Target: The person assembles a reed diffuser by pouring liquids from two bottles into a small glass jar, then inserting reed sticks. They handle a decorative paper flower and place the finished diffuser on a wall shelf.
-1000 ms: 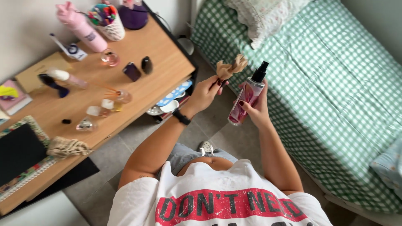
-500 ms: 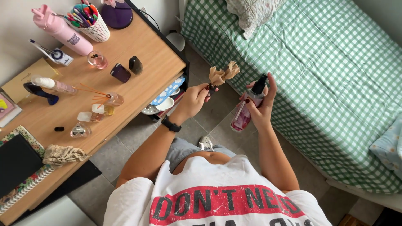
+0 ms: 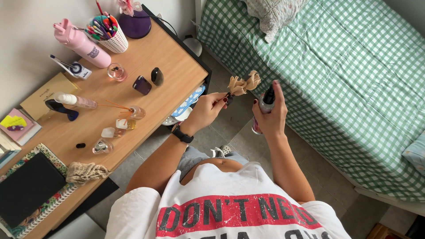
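Two hands up past the table's right edge: left hand (image 3: 208, 108) pinching beige fabric flower (image 3: 243, 83), right hand (image 3: 270, 116) gripping spray bottle (image 3: 264, 106).

The right hand (image 3: 268, 116) wraps most of the spray bottle (image 3: 261, 113), so only its black top and a strip of pink base show. The stem under the beige fabric flowers (image 3: 243, 83) disappears behind the fingers of the left hand (image 3: 207, 109). Left of the wooden desk (image 3: 177, 66), the spiral notebook (image 3: 26, 194) and the stacked books (image 3: 13, 128) run off the picture's edge. The purple lamp base (image 3: 134, 23) is cut by the top edge. Small glass bottles (image 3: 108, 132) on the desk are too tiny to identify.
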